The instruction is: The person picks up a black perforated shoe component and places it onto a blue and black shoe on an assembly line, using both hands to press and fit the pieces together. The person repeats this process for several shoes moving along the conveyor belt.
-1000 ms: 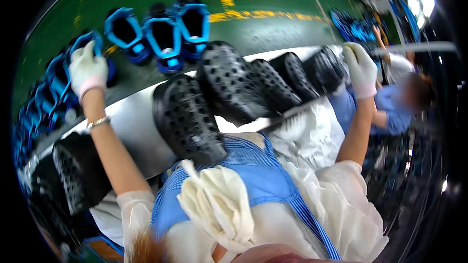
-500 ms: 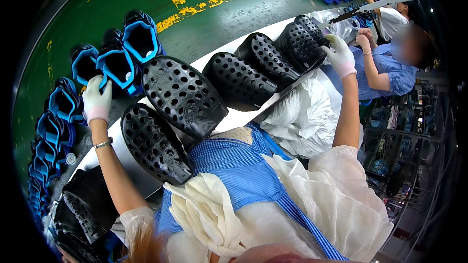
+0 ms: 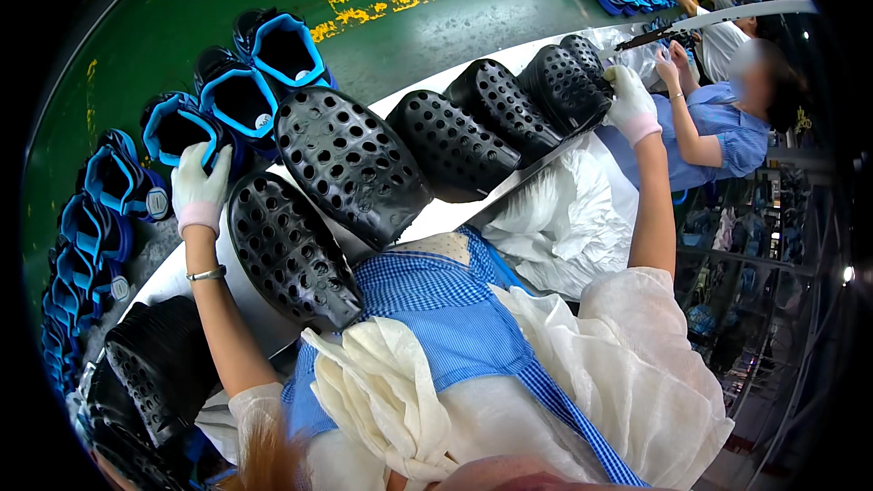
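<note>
My left hand (image 3: 200,186), in a white glove with a pink cuff, has its fingers and thumb on the near rim of a black shoe (image 3: 156,132) with a bright blue collar. Two similar shoes (image 3: 238,100) stand right beside it. My right hand (image 3: 631,105), also gloved, is closed at the end of a row of black shoe-shaped forms (image 3: 566,91) full of round holes; its fingertips are folded, and what they hold is hidden. Closer to me, a large perforated form (image 3: 350,159) and a smaller one (image 3: 286,255) lie at the table edge.
A line of blue-collared shoes (image 3: 82,236) curves along the left. More black forms (image 3: 164,364) are stacked at the lower left. Crumpled white sheets (image 3: 564,218) lie under my right arm. A co-worker in a blue shirt (image 3: 705,132) sits close at the right, with another person beyond.
My left hand and the shoe under it have shifted to the right, together with the two shoes beside it. The fingers of my right hand, apart earlier, have closed.
</note>
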Tool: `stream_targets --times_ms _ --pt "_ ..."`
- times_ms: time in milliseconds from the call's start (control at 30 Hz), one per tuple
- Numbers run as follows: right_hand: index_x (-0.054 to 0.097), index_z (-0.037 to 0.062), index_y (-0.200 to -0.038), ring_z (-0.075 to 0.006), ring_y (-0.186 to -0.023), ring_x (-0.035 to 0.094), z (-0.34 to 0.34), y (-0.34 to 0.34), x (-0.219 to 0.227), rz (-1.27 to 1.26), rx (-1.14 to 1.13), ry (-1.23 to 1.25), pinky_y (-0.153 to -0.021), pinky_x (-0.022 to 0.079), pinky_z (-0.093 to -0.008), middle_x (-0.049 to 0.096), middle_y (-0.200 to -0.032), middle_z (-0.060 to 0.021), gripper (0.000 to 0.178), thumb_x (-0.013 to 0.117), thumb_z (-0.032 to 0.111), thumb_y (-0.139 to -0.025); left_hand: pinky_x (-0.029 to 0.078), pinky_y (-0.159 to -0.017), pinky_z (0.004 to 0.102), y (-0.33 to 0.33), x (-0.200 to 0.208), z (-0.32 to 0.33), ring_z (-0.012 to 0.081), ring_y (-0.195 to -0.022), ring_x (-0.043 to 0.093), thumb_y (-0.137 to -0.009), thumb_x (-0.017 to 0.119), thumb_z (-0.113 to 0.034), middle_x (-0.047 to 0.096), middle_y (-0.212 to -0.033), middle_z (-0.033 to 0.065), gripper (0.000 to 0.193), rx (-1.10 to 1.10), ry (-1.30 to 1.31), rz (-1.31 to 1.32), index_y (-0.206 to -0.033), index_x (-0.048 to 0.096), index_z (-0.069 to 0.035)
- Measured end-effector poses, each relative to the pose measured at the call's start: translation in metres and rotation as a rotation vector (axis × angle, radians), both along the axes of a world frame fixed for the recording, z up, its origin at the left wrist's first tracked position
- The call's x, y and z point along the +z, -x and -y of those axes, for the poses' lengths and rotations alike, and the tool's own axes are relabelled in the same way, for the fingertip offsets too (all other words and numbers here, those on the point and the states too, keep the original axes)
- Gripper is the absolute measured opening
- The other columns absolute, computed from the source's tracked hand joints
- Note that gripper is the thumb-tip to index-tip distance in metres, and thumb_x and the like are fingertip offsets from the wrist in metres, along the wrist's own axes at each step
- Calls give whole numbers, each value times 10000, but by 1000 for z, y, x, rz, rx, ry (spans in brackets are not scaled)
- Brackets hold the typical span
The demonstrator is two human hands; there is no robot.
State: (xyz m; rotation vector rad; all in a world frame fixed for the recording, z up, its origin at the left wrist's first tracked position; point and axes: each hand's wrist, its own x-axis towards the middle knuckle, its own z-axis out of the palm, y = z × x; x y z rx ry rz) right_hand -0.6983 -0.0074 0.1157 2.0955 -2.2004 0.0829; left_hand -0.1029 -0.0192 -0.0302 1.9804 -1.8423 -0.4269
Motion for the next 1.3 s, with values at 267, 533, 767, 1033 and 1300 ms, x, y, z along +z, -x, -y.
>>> stream_targets --times_ms 267,533,767,1033,1300 --pt "551 7 -903 -209 -737 545 0 -30 56 107 66 175 -697 473 -314 555 -831 -97 381 766 227 -678 450 -903 363 -17 5 -9 324 -1078 558 -820 662 -326 588 -1153 172 446 -116 59 -126 -1129 601 -9" --pt "571 28 -1002 -193 -787 603 35 -216 84 282 691 224 -740 506 -303 575 -930 -84 391 758 139 -678 434 -942 299 -10 78 -15 221 -1132 549 -917 572 -326 521 -1292 169 536 -59 106 -645 -1347 456 -27" --pt "567 62 -971 -273 -839 598 31 -381 71 470 1255 -58 -727 501 -341 566 -911 -100 366 739 199 -678 506 -871 289 15 107 -39 166 -1029 601 -927 559 -374 586 -1181 100 495 -239 109 -1618 -1276 482 -32" --pt "609 -24 -879 -304 -666 636 37 -441 37 450 1069 -350 -628 511 -380 612 -733 -178 405 662 363 -772 529 -818 303 -8 75 -51 145 -915 626 -931 580 -232 628 -985 37 263 36 300 -1824 -1117 556 -47" --pt "575 2 -734 -339 -631 627 59 -464 9 320 1070 -300 -596 508 -399 599 -638 -168 371 613 367 -792 545 -797 394 -4 47 -43 202 -945 619 -906 619 -291 610 -1049 72 345 158 233 -1912 -1132 532 -46"
